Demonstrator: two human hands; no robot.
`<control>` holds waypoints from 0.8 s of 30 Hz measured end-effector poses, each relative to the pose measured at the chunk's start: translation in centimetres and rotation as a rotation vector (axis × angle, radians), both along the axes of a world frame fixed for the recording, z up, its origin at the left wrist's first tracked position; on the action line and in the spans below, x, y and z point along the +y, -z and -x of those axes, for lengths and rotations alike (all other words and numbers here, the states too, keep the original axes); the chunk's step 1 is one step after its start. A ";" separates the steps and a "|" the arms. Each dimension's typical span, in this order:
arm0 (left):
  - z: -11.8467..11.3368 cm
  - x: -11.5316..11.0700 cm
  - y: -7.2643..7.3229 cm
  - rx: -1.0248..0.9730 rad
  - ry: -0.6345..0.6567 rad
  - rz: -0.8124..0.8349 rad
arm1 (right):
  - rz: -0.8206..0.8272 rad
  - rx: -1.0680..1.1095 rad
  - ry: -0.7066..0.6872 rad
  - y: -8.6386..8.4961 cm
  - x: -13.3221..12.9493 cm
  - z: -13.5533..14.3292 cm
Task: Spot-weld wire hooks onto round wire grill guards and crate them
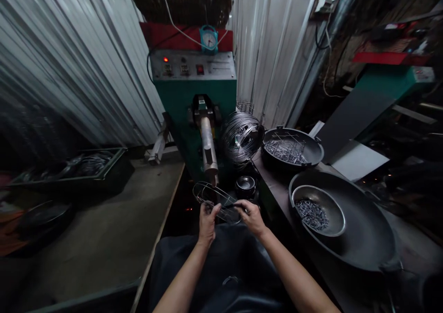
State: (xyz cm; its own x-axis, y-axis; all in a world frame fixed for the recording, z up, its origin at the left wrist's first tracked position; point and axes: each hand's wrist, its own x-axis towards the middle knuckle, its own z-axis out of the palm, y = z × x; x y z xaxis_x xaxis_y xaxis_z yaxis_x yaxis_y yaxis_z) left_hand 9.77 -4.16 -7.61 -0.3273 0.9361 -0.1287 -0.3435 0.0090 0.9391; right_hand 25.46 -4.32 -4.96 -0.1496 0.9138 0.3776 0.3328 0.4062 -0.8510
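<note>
A wire frame (224,195) with rounded ends and thin cross wires sits under the tip of the machine's metal arm (208,151). My left hand (207,223) is closed on its near left side, thumb on top. My right hand (252,217) pinches a slim dark tool (230,206) that points left across the frame; its exact kind is too dark to tell. Whether the arm's tip touches the wire cannot be made out. A black lap cover (221,262) lies beneath my hands, with a small wire ring on it.
The green machine (180,98) stands ahead, with a clock (209,39) on top. To its right are a wire coil (242,137), a pan (313,152) of wire pieces, and a large pan (370,225) holding a bowl (337,210) of short pieces. A crate (114,163) stands left.
</note>
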 end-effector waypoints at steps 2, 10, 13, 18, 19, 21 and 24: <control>0.3 0.2 -0.6 -0.097 -0.011 0.064 | -0.009 -0.020 0.004 -0.8 0.5 0.9; 1.8 2.1 -2.5 -0.224 -0.029 0.193 | -0.050 -0.136 0.007 -3.3 4.0 3.8; 2.2 2.6 -2.8 -0.235 -0.008 0.255 | -0.015 -0.169 0.025 -3.6 5.0 4.3; 2.6 2.9 -2.5 -0.229 -0.007 0.271 | 0.011 -0.109 0.000 -3.3 4.5 3.7; 2.7 2.9 -2.3 -0.236 -0.006 0.262 | 0.005 -0.080 -0.001 -3.0 4.0 3.2; 2.8 2.9 -1.8 -0.284 -0.008 0.255 | 0.008 -0.022 0.049 -2.0 2.8 1.9; 2.8 2.9 -1.0 -0.411 -0.029 0.295 | 0.075 0.007 0.150 -0.5 1.3 0.1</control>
State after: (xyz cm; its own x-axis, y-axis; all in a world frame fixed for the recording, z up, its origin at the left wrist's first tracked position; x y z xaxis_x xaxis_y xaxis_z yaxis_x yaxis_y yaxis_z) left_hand 6.97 -1.31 -6.60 -0.2190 0.8319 -0.5098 -0.6884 0.2386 0.6849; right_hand 25.39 -3.03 -4.50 -0.0068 0.9515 0.3077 0.3791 0.2872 -0.8797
